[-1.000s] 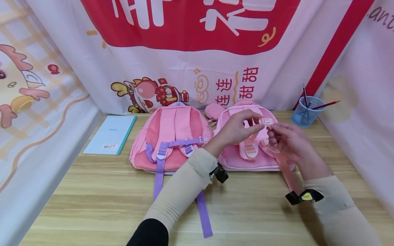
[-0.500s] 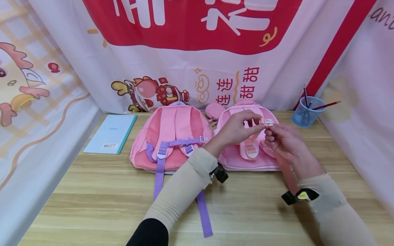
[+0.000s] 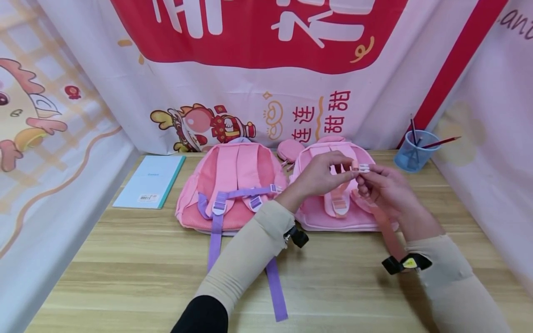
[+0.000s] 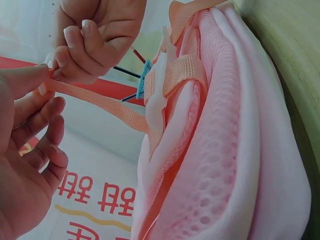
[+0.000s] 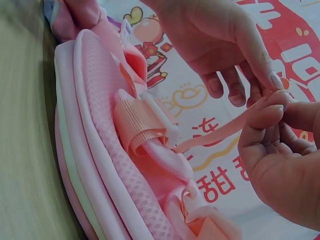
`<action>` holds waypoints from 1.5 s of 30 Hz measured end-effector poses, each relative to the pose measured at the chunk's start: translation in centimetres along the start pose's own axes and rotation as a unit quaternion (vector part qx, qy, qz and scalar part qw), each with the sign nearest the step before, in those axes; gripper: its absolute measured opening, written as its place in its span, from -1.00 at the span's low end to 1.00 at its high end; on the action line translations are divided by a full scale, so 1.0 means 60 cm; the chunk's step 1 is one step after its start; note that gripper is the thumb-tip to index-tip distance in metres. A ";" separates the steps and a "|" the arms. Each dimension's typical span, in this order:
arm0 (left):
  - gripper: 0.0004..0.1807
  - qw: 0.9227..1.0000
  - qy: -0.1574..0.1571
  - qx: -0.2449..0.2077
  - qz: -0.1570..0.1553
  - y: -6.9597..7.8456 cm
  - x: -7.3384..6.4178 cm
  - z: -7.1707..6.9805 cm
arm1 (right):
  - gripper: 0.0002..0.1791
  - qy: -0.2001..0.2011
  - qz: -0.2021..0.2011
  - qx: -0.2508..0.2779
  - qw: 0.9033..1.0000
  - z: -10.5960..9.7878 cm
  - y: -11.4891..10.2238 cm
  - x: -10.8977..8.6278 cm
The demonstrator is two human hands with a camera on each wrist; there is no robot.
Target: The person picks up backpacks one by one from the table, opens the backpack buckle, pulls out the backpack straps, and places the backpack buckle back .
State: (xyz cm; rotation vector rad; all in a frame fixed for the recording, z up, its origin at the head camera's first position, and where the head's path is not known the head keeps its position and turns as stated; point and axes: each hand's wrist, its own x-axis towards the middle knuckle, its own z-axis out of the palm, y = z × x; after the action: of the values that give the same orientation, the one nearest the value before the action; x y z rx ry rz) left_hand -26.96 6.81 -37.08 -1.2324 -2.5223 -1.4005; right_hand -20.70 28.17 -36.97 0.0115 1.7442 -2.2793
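Two pink backpacks lie side by side, straps facing up. Over the right-hand backpack (image 3: 320, 222), a small white side-release buckle (image 3: 363, 167) is held up between both hands. My left hand (image 3: 322, 175) pinches its left end, where a peach webbing strap (image 4: 100, 102) runs down to the shoulder strap's slider. My right hand (image 3: 391, 192) pinches the buckle's right end between thumb and index finger, other fingers curled. In both wrist views the fingertips meet and mostly hide the buckle. A wider peach strap (image 3: 389, 238) hangs below the right hand onto the table.
The left-hand backpack (image 3: 225, 162) has purple straps (image 3: 276, 291) trailing over the wooden table (image 3: 137, 268). A light blue notebook (image 3: 145, 180) lies at far left. At back right stands a blue pencil cup (image 3: 412, 159). A round pink pouch (image 3: 290, 151) sits between the backpacks.
My right hand has shifted slightly left, its fingertips closing over the buckle's right end. The buckle has dropped a little and shows less of its white prongs. The left hand barely moves.
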 end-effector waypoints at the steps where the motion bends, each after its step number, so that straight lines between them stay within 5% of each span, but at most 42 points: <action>1: -0.81 1.000 -0.003 0.002 0.000 0.000 0.000 0.000 | -0.78 -0.006 -0.010 -0.008 1.000 -0.001 0.001 0.000; 6: -0.82 1.000 -0.001 0.009 0.005 0.001 0.001 0.000 | -0.75 -0.033 -0.045 -0.022 0.998 -0.011 0.005 0.000; 13: -0.74 1.000 -0.008 0.029 0.004 0.003 0.004 -0.001 | -0.61 -0.047 -0.020 -0.023 0.998 -0.019 -0.009 -0.006; 21: -0.82 0.999 -0.031 0.026 0.025 0.001 0.011 0.004 | -0.61 0.024 -0.004 -0.154 0.988 -0.015 -0.017 -0.006; 31: -0.67 0.997 -0.067 -0.022 -0.015 -0.017 0.016 0.019 | -0.62 0.025 0.000 -0.094 0.995 -0.013 -0.014 -0.005; 45: -0.81 0.998 -0.032 -0.045 -0.031 -0.026 0.026 0.038 | -0.61 0.042 -0.025 -0.053 0.997 -0.007 -0.016 -0.016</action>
State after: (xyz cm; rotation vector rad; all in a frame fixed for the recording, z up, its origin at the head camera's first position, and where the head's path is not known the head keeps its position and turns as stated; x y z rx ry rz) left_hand -28.25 9.00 -39.02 -1.2413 -2.5877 -1.5276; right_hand -20.08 29.01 -36.03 0.0445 1.9273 -2.2467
